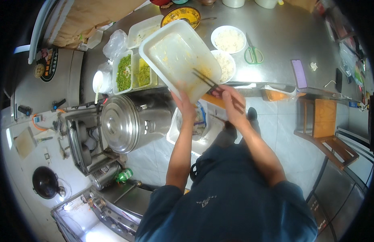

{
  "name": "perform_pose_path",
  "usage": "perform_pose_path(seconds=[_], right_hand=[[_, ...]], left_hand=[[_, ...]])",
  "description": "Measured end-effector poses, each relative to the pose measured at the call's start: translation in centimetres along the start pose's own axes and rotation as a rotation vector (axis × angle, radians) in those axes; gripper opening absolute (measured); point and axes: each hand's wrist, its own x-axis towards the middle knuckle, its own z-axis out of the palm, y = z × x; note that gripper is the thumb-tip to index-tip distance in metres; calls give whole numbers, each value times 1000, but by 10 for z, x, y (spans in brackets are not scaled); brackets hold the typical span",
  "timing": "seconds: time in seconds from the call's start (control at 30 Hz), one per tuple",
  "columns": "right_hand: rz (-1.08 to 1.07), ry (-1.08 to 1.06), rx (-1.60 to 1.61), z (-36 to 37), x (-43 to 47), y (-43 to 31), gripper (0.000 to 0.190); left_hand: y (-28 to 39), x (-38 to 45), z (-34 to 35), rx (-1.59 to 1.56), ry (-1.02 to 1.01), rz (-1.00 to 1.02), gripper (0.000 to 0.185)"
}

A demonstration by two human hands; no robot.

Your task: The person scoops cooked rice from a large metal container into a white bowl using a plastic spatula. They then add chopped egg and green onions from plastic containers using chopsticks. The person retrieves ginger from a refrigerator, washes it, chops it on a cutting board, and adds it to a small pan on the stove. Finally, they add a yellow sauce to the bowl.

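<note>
My left hand (186, 106) grips the near edge of a white plastic tub (178, 57), which is tilted above the counter's front edge. Yellowish food scraps cling to the tub's inside, thickest at its lower right. In my right hand (232, 104) is a pair of dark chopsticks (205, 79), their tips inside the tub by the scraps. Just beyond the tub's right side stands a white bowl of rice (227, 68), partly covered by it. Another white bowl of rice (228, 39) is behind that one.
Tubs of chopped green vegetables (124, 72) and yellow-green food (143, 72) stand left, near a yellow patterned bowl (181, 15). Green-handled scissors (253, 54) and a phone (299, 73) lie right. Below are a large steel pot (120, 124) and a wooden chair (324, 121).
</note>
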Motion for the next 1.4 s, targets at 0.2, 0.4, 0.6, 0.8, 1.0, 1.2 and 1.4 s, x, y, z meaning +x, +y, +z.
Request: perform_pose_path(seconds=[0.2,0.4,0.6,0.8,1.0,1.2,1.4], right_hand=[[69,139,-35,-1,10,-1,31],[178,139,37,-9,17,-4,35],[291,-212,95,-18,-2,-21,34],[45,-128,-140,-45,8,8,28],[-32,-56,-134,-31,-7,10,23],[-283,38,-305,-21,0,46,22],[-119,2,-259,-22,-5,49,24]], left_hand=[[-11,3,-8,180,-88,131,66],[-13,4,-5,376,-113,261,73],[-16,13,-6,301,-148,239,71],[-25,12,1,366,-89,285,81],[-18,-1,18,500,-81,365,85],[-15,-5,26,592,-44,409,87],[-10,-12,33,586,-44,446,94]])
